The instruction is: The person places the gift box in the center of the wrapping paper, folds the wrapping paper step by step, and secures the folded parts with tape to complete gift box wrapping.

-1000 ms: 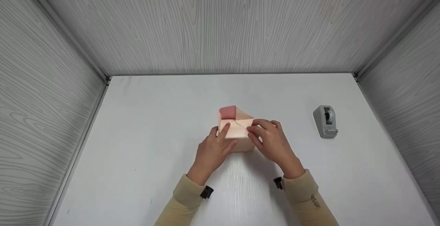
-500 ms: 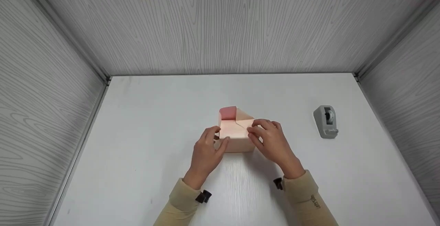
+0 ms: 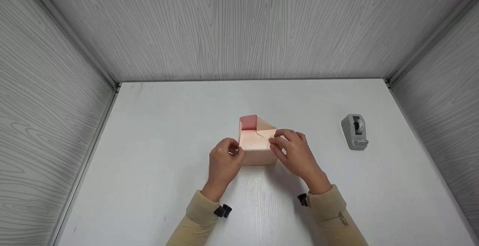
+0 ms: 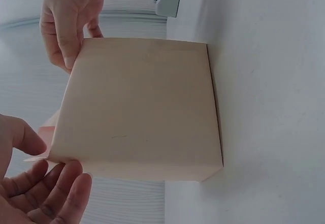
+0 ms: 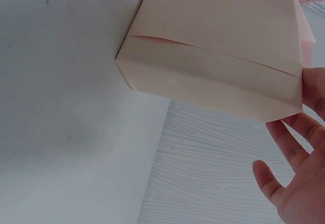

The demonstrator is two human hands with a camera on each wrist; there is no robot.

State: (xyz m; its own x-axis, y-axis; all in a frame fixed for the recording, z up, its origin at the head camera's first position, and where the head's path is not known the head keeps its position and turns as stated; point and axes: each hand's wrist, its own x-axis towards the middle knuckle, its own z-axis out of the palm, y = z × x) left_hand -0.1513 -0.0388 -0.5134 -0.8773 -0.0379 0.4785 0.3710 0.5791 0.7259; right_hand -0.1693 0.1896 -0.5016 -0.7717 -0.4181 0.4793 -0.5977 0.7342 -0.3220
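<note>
A pale peach paper box [image 3: 258, 158] stands on the white table. Its top is partly folded over, and a rose-pink inner panel [image 3: 249, 122] shows at the back left. My left hand [image 3: 221, 163] is at the box's left top edge; in the left wrist view its thumb and fingers pinch a thin flap [image 4: 36, 159] there. My right hand [image 3: 297, 154] holds the right top edge, fingertips on the folded paper. A lengthwise paper seam [image 5: 213, 51] runs along the box in the right wrist view, where some right fingers [image 5: 266, 178] spread free.
A grey tape dispenser [image 3: 351, 135] with a clear roll stands on the table [image 3: 164, 126] to the right of the box. Grey wood-grain panels [image 3: 239, 29] enclose the table at the back and both sides.
My left hand has slid off the box's top to its left edge, and its fingers have curled in to pinch there. The right hand and the box stay nearly still.
</note>
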